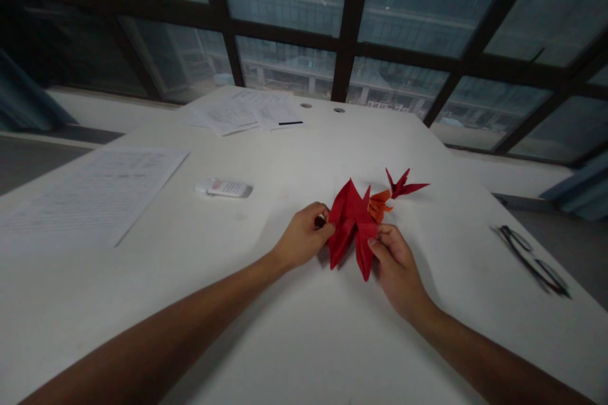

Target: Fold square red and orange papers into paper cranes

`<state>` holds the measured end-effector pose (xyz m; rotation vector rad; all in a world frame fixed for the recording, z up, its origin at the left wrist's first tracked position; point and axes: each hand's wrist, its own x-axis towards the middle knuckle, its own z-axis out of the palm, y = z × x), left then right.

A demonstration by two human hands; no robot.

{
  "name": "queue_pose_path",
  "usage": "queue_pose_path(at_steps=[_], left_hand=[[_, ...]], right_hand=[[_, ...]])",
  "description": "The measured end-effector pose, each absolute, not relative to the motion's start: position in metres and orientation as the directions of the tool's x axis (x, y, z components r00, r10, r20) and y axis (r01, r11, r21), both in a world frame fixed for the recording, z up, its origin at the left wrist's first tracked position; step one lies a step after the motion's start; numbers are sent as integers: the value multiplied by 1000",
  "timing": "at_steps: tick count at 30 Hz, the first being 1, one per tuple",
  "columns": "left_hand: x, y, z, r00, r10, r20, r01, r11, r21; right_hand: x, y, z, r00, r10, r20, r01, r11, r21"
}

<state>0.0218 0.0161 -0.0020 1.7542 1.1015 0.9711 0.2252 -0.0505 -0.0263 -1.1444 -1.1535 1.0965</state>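
Observation:
A large red folded paper piece (351, 212), with several pointed flaps, is held between both hands above the white table. My left hand (306, 234) pinches its left edge between thumb and fingers. On the other side my right hand (396, 266) grips the right edge, thumb in front. Two of the flaps point down toward me. Just behind it, on the right, sits a small orange folded paper piece (380, 205), partly covered by the red one. A smaller dark red folded paper piece (403, 186) with pointed tips lies beside the orange one.
A white remote control (224, 188) lies left of the hands on the white table (285, 342). Printed sheets (95, 193) are at the left, more papers (247, 111) at the back. Black-framed glasses (534, 261) lie near the right edge. Windows stand behind the table.

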Motion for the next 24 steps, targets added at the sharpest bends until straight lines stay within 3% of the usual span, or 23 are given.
queue_pose_path(at_steps=[7, 15, 20, 24], left_hand=[[22, 13, -5, 270, 946, 181, 272, -255, 928], [25, 11, 3, 294, 929, 224, 322, -317, 892], [26, 11, 6, 263, 939, 222, 420, -319, 849], [25, 14, 4, 248, 947, 206, 387, -292, 875]], right_hand=[[222, -53, -22, 91, 994, 68, -104, 77, -992], [221, -57, -14, 5, 992, 128, 31, 128, -991], [221, -59, -15, -38, 992, 120, 14, 120, -993], [220, -60, -14, -33, 993, 116, -10, 116, -993]])
